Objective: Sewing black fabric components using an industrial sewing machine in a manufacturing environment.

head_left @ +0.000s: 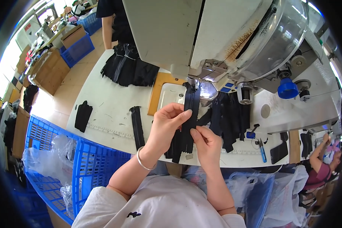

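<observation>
Black zipper strip (pixel 192 100) pinched between the thumb and fingers of the left hand (pixel 167 123) and, lower down, the right hand (pixel 208 148). Its top reaches beneath a sewing machine (pixel 161 34), whose overhanging head makes contact there hard to judge. More dark strips (pixel 231 119) crowd its right on the white table (pixel 110 116); blue-handled snips (pixel 262 152) lie beyond. A blue crate (pixel 98 152) stands lower left. Both forearms angle inward, thumbs uppermost.
</observation>
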`<control>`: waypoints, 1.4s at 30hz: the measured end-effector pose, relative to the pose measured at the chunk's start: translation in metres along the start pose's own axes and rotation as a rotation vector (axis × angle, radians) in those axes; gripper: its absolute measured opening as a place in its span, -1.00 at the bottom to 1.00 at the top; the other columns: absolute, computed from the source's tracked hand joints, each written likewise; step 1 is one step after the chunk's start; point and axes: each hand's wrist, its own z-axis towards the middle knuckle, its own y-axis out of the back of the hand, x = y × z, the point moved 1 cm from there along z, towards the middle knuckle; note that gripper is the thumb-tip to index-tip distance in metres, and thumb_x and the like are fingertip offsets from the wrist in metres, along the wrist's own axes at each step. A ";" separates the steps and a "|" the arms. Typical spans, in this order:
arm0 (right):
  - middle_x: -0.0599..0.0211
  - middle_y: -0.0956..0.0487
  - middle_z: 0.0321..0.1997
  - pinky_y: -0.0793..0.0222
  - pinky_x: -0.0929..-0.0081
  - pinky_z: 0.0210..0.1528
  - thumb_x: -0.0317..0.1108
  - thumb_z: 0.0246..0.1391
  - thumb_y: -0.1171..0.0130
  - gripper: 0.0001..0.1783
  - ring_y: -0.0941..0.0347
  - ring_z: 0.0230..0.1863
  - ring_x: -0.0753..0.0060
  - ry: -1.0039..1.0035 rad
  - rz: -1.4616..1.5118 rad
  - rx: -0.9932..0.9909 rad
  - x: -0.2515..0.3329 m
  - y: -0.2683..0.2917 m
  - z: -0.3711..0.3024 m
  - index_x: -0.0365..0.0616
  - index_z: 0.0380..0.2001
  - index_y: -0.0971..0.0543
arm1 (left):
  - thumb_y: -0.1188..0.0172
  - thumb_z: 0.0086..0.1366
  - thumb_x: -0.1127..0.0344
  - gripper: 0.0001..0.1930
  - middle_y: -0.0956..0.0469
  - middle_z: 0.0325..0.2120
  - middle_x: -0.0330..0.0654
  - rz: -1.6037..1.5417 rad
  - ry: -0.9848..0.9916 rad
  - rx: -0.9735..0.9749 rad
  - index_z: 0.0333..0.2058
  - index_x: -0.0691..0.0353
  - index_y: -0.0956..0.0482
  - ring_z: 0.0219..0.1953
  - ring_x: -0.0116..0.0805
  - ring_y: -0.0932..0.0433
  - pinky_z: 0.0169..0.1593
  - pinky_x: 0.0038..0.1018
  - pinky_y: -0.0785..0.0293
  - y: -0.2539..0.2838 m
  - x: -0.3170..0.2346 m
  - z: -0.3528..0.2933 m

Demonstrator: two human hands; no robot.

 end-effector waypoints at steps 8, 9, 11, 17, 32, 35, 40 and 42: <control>0.33 -0.50 -0.59 -0.25 0.65 -0.43 -0.45 0.05 -0.22 -0.84 -0.37 -0.52 0.65 0.029 -0.019 -0.055 0.001 -0.001 -0.003 -0.39 -0.45 -0.56 | -0.20 0.25 0.44 -0.94 -0.57 -0.49 -0.30 -0.125 0.043 0.013 -0.41 0.25 -0.51 -0.48 -0.62 -0.53 -0.41 -0.71 -0.45 0.003 0.003 0.000; 0.33 -0.50 -0.59 -0.25 0.65 -0.43 -0.45 0.05 -0.22 -0.84 -0.37 -0.52 0.65 0.036 -0.025 -0.052 0.001 -0.001 -0.004 -0.39 -0.45 -0.56 | -0.19 0.25 0.45 -0.94 -0.57 -0.49 -0.30 -0.125 0.058 -0.005 -0.41 0.25 -0.51 -0.48 -0.61 -0.53 -0.40 -0.70 -0.46 0.002 0.003 -0.001; 0.32 -0.51 -0.60 -0.25 0.65 -0.43 -0.47 0.04 -0.22 -0.86 -0.39 -0.53 0.64 0.044 -0.022 -0.056 -0.002 -0.003 -0.003 -0.38 -0.46 -0.56 | -0.19 0.25 0.45 -0.94 -0.57 -0.49 -0.29 -0.130 0.067 -0.025 -0.41 0.26 -0.51 -0.48 -0.60 -0.53 -0.39 -0.69 -0.48 0.002 0.003 0.000; 0.39 -0.49 -0.61 -0.21 0.68 -0.46 -0.45 0.06 -0.22 -0.83 -0.32 -0.53 0.74 0.069 0.017 -0.071 0.006 -0.004 0.010 -0.39 -0.46 -0.57 | -0.21 0.25 0.41 -0.92 -0.54 -0.53 -0.36 -0.089 0.062 -0.038 -0.43 0.22 -0.52 -0.54 -0.67 -0.46 -0.48 -0.74 -0.37 -0.006 -0.009 0.010; 0.55 -0.44 -0.66 -0.10 0.71 -0.58 -0.37 0.10 -0.21 -0.82 -0.21 -0.61 0.83 0.095 -0.005 -0.175 0.002 -0.006 0.044 -0.32 -0.41 -0.60 | -0.22 0.14 0.40 -0.92 -0.43 -0.65 -0.38 0.003 -0.056 -0.157 -0.46 0.29 -0.56 -0.65 -0.68 -0.25 -0.56 -0.66 -0.10 -0.021 -0.032 0.070; 0.41 -0.53 -0.63 -0.22 0.69 -0.53 -0.43 0.06 -0.21 -0.86 -0.33 -0.60 0.74 0.064 -0.060 -0.112 -0.008 -0.002 0.018 -0.33 -0.41 -0.62 | -0.20 0.15 0.39 -0.92 -0.40 -0.68 -0.37 -0.043 -0.088 -0.144 -0.48 0.25 -0.55 -0.68 -0.66 -0.25 -0.60 -0.63 -0.11 -0.020 -0.031 0.081; 0.28 -0.57 -0.56 -0.31 0.60 -0.45 -0.46 0.02 -0.21 -0.89 -0.42 -0.57 0.57 0.082 -0.188 -0.140 -0.038 0.028 0.007 -0.30 -0.41 -0.63 | -0.11 0.19 0.45 -0.93 -0.44 -0.56 -0.38 0.011 0.008 -0.059 -0.43 0.08 -0.47 -0.56 -0.54 -0.38 -0.48 -0.60 -0.29 0.001 -0.028 0.097; 0.30 -0.54 -0.53 -0.32 0.58 -0.43 -0.43 0.03 -0.20 -0.89 -0.41 -0.54 0.52 0.141 -0.366 -0.263 -0.048 0.049 0.019 -0.26 -0.39 -0.62 | -0.11 0.19 0.45 -0.94 -0.43 -0.56 -0.38 -0.002 -0.027 -0.052 -0.43 0.10 -0.47 -0.57 -0.55 -0.37 -0.49 -0.61 -0.28 0.004 -0.028 0.096</control>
